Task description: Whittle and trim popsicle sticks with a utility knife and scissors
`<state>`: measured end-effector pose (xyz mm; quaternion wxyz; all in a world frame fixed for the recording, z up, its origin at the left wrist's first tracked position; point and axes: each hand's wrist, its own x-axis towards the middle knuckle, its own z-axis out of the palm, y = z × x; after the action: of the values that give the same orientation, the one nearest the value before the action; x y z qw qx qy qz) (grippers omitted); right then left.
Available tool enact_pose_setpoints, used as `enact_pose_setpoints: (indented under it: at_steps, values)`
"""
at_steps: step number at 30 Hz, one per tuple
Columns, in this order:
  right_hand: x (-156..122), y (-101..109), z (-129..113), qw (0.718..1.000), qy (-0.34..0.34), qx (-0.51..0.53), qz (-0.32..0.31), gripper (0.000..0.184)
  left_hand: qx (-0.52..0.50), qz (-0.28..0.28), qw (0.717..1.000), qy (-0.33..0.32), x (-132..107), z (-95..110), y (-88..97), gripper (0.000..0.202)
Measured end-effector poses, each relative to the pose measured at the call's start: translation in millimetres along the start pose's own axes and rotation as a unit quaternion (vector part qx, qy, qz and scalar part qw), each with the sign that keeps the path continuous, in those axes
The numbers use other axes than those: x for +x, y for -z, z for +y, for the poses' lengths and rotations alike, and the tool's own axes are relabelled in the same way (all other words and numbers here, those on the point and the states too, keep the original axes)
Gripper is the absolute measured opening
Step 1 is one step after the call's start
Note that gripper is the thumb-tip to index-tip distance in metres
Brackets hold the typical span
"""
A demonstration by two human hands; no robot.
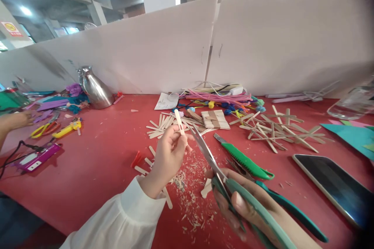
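My left hand point(172, 149) is closed on a wooden craft stick point(179, 120), pinched between thumb and fingers and held upright above the red table. Green-handled scissors point(209, 153) sit in my right hand point(236, 202), its fingers wrapped around the handles. Their blades point up and left, with the tips close to the stick; whether they touch it I cannot tell. Below both hands lie many wood shavings point(194, 202) and a short piece of stick point(206, 188). More craft sticks point(168, 196) lie partly hidden under my left wrist.
Right of my hands lie a green utility knife point(245, 159), teal-handled pliers point(292, 204) and a phone point(336, 186). Stick piles point(280, 130), a bundle of sticks point(215, 120) and pink pipe cleaners point(216, 96) lie behind. At left are a steel jug point(95, 87), a yellow glue gun point(67, 128) and another person's hand point(19, 120).
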<state>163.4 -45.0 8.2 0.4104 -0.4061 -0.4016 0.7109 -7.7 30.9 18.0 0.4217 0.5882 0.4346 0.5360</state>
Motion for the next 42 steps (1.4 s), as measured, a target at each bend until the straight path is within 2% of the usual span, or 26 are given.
enact_pose_setpoints:
  at_steps: [4,7,9,22,33,42]
  values:
    - [3.8,0.2,-5.6,0.998,-0.009,-0.042,-0.051,0.036,0.023,-0.018,1.000,-0.008,-4.0,0.7,-2.6,0.010]
    - [6.7,4.6,-5.0,0.992,-0.020,-0.074,-0.098,0.035,0.025,-0.031,0.999,-0.002,-5.6,1.4,-4.1,0.008]
    - [7.4,6.3,-4.1,0.990,-0.021,-0.092,-0.104,0.035,0.022,-0.032,0.999,0.000,-5.9,1.6,-4.5,0.009]
    - [6.2,2.0,-9.2,0.988,-0.022,-0.121,-0.097,0.040,0.003,-0.034,0.999,0.003,-9.4,2.1,-7.8,0.010]
    - [5.8,-1.0,-5.6,0.994,-0.042,-0.089,-0.056,0.037,-0.032,-0.023,0.999,0.002,-9.6,2.0,-8.0,0.014]
    - [3.5,-2.9,1.4,0.997,-0.045,-0.056,-0.010,0.059,-0.041,-0.025,0.999,0.007,-9.9,0.9,-9.1,0.015]
